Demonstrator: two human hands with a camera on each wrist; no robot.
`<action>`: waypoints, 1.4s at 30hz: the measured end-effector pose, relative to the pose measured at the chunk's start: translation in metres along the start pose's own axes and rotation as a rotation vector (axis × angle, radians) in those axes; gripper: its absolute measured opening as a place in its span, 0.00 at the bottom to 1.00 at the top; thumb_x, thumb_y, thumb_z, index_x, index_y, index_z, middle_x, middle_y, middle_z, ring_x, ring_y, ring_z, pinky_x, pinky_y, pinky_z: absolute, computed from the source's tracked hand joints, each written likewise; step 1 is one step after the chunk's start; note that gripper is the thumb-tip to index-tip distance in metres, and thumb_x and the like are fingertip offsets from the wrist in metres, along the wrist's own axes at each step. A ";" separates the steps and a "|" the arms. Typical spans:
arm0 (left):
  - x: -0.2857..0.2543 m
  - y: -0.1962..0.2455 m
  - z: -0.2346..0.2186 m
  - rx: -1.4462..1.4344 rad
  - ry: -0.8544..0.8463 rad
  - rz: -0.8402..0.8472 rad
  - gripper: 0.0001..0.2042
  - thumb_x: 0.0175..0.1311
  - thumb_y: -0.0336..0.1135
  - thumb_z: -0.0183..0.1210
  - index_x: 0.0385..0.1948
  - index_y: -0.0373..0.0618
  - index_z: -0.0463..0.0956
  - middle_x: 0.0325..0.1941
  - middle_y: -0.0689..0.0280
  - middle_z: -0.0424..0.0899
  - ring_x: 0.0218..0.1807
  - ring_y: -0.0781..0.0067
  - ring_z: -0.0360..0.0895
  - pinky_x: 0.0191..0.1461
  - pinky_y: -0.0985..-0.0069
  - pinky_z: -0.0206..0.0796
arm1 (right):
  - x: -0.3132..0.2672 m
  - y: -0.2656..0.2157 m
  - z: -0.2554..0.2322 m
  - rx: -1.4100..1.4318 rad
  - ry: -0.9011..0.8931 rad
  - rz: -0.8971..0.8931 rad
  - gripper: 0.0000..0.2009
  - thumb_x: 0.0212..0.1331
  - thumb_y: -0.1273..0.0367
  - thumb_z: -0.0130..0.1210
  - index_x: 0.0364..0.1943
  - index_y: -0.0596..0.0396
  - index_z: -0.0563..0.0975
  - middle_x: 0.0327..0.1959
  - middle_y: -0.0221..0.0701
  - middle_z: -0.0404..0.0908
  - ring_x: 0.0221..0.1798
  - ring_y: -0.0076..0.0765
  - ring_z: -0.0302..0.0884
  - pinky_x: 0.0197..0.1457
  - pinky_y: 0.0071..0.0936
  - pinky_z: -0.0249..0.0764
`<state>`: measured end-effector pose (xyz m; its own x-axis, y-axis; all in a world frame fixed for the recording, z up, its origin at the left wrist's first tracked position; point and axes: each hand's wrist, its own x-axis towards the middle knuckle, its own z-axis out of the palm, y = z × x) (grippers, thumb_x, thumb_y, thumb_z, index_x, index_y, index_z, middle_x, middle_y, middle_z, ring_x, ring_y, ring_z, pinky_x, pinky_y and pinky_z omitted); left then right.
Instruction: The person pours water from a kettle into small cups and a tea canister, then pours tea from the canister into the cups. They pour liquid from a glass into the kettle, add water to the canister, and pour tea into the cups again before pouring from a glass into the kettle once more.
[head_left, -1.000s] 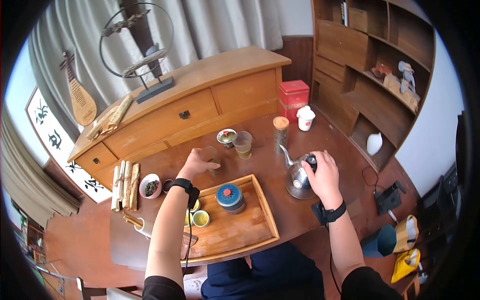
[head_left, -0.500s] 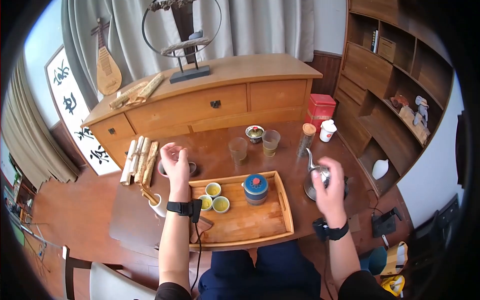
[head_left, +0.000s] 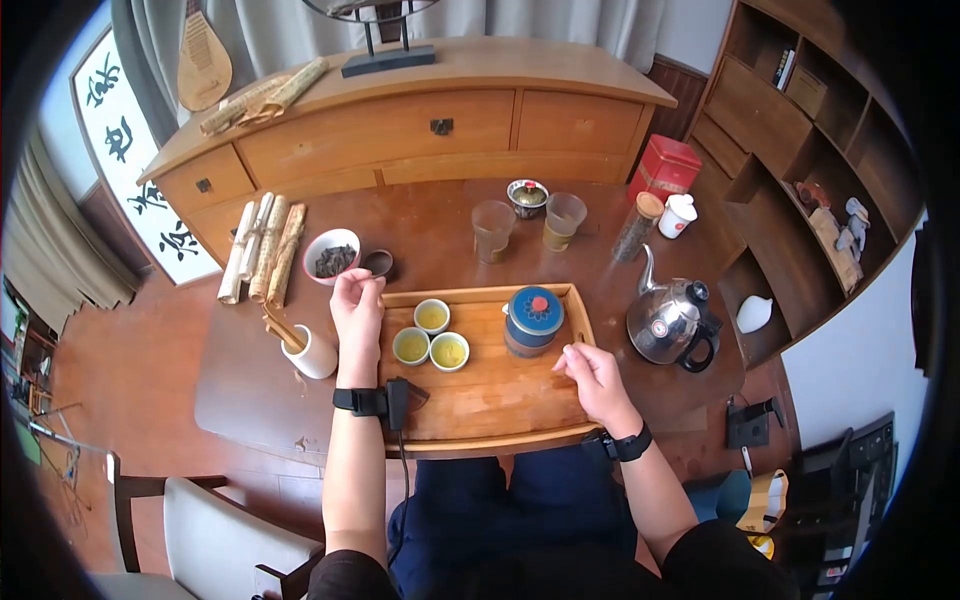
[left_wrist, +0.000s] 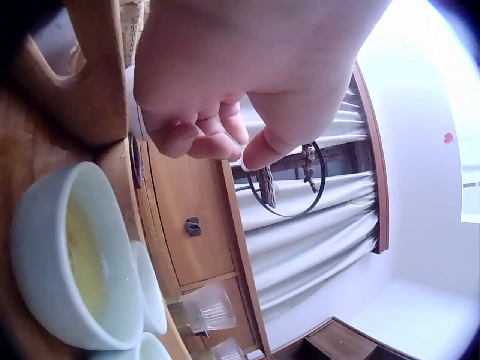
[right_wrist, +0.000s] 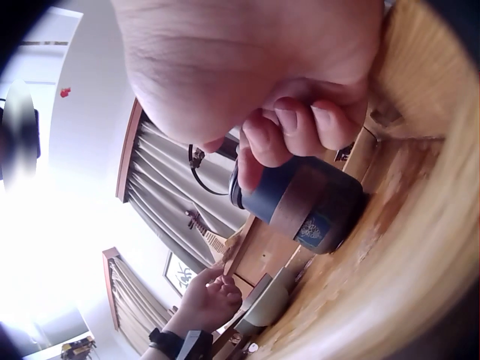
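Now that the right hand (head_left: 597, 385) is leaving the kettle (head_left: 660, 325), it's hovering loosely curled beside the blue pot (head_left: 533, 322) on the tray (head_left: 490, 405), seemingly empty, though its thumb is hiding in the wrist view. The left hand (head_left: 358, 315), half-curled, holding nothing, is hanging near three teacups (head_left: 449, 352); work is apparently shifting trayward.

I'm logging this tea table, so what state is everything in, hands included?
Blue pot: lid on
Three small cups: holding yellow liquid
Red-rimmed bowl: holding dark leaves
Kettle: upright, lid on
Corked jar: closed
Patterned bowl: lid on
Two glasses: upright, uncovered
Drawers: shut
Left hand: curled, nothing visibly held
Right hand: likewise
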<state>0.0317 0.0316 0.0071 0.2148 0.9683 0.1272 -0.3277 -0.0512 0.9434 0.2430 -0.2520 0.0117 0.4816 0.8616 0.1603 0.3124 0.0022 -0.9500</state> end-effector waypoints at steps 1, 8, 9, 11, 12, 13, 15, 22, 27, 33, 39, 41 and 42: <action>-0.002 0.004 0.000 -0.040 -0.021 -0.042 0.07 0.65 0.24 0.60 0.40 0.46 0.71 0.22 0.77 0.72 0.21 0.90 0.63 0.23 0.88 0.52 | 0.000 -0.004 0.000 0.016 -0.003 0.013 0.18 0.74 0.62 0.50 0.29 0.60 0.79 0.18 0.20 0.65 0.25 0.14 0.58 0.29 0.20 0.57; -0.001 0.000 0.000 -0.063 -0.086 -0.131 0.06 0.65 0.26 0.59 0.39 0.47 0.71 0.21 0.75 0.71 0.19 0.88 0.61 0.22 0.85 0.51 | -0.001 0.001 0.004 -0.042 0.071 -0.069 0.18 0.73 0.62 0.52 0.27 0.60 0.78 0.18 0.21 0.68 0.25 0.13 0.61 0.29 0.19 0.58; -0.001 0.000 0.000 -0.067 -0.086 -0.126 0.06 0.66 0.27 0.59 0.39 0.47 0.71 0.21 0.75 0.71 0.19 0.87 0.62 0.22 0.85 0.52 | -0.001 0.002 0.005 -0.038 0.071 -0.063 0.18 0.73 0.62 0.52 0.27 0.60 0.78 0.18 0.21 0.68 0.25 0.13 0.61 0.29 0.19 0.58; 0.001 -0.002 -0.002 -0.072 -0.081 -0.139 0.06 0.66 0.27 0.59 0.39 0.47 0.71 0.21 0.75 0.71 0.19 0.87 0.62 0.22 0.85 0.52 | 0.002 0.003 0.005 0.008 0.089 -0.046 0.17 0.72 0.62 0.53 0.27 0.59 0.78 0.18 0.20 0.68 0.24 0.13 0.60 0.28 0.18 0.56; 0.002 -0.003 -0.004 -0.082 -0.078 -0.148 0.06 0.66 0.27 0.59 0.39 0.46 0.71 0.21 0.75 0.71 0.20 0.87 0.62 0.22 0.85 0.52 | 0.004 0.001 0.005 0.010 0.090 -0.046 0.17 0.72 0.62 0.53 0.27 0.59 0.78 0.18 0.20 0.68 0.24 0.13 0.60 0.28 0.18 0.56; 0.002 -0.003 -0.004 -0.080 -0.081 -0.147 0.06 0.66 0.27 0.59 0.39 0.46 0.71 0.21 0.75 0.71 0.20 0.87 0.62 0.22 0.85 0.52 | 0.008 -0.001 0.004 0.135 0.075 0.053 0.17 0.72 0.62 0.53 0.27 0.59 0.78 0.17 0.20 0.67 0.23 0.12 0.58 0.27 0.18 0.55; 0.002 -0.003 -0.004 -0.087 -0.059 -0.168 0.06 0.66 0.27 0.59 0.39 0.46 0.71 0.21 0.74 0.70 0.20 0.86 0.62 0.22 0.85 0.53 | 0.017 -0.005 0.000 0.343 0.067 0.196 0.18 0.74 0.59 0.50 0.27 0.56 0.76 0.16 0.17 0.63 0.19 0.12 0.54 0.23 0.17 0.50; 0.002 -0.004 -0.003 -0.055 -0.060 -0.185 0.06 0.66 0.28 0.60 0.39 0.46 0.71 0.20 0.74 0.70 0.19 0.86 0.63 0.22 0.85 0.54 | 0.049 0.003 -0.004 0.681 0.313 0.169 0.20 0.75 0.56 0.44 0.25 0.52 0.69 0.14 0.18 0.58 0.16 0.16 0.52 0.21 0.18 0.50; 0.000 -0.004 -0.004 -0.067 -0.073 -0.191 0.03 0.68 0.29 0.58 0.38 0.47 0.72 0.21 0.74 0.70 0.20 0.85 0.63 0.23 0.85 0.55 | 0.047 0.015 0.001 0.663 0.354 0.074 0.20 0.76 0.57 0.43 0.25 0.52 0.68 0.14 0.19 0.58 0.17 0.16 0.52 0.22 0.19 0.50; 0.001 -0.005 -0.004 -0.058 -0.070 -0.199 0.04 0.68 0.29 0.58 0.38 0.47 0.72 0.21 0.75 0.70 0.21 0.85 0.64 0.24 0.84 0.56 | 0.044 0.018 0.000 0.617 0.325 0.067 0.20 0.76 0.58 0.43 0.25 0.52 0.68 0.15 0.20 0.59 0.18 0.16 0.54 0.24 0.19 0.51; 0.000 -0.004 -0.003 -0.063 -0.065 -0.207 0.04 0.68 0.28 0.58 0.38 0.47 0.72 0.21 0.75 0.70 0.21 0.85 0.65 0.24 0.84 0.56 | 0.042 0.017 0.001 0.593 0.295 0.050 0.19 0.76 0.59 0.43 0.25 0.53 0.69 0.16 0.21 0.60 0.19 0.17 0.53 0.24 0.19 0.52; 0.000 -0.003 -0.003 -0.058 -0.063 -0.212 0.04 0.68 0.28 0.58 0.38 0.48 0.72 0.21 0.75 0.70 0.21 0.85 0.65 0.24 0.84 0.56 | 0.042 0.016 0.001 0.585 0.293 0.041 0.19 0.76 0.59 0.43 0.25 0.53 0.69 0.16 0.21 0.60 0.19 0.17 0.53 0.24 0.19 0.52; 0.000 -0.003 -0.003 -0.054 -0.058 -0.217 0.04 0.68 0.28 0.59 0.38 0.48 0.72 0.21 0.75 0.70 0.21 0.85 0.65 0.24 0.84 0.56 | 0.041 0.017 0.001 0.586 0.294 0.040 0.19 0.76 0.59 0.43 0.25 0.53 0.69 0.16 0.21 0.60 0.19 0.17 0.53 0.24 0.19 0.52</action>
<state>0.0299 0.0328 0.0035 0.3378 0.9394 -0.0580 -0.3160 0.1713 0.9331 0.2677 -0.2160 0.0022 0.7136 0.6920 0.1094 -0.1682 0.3207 -0.9321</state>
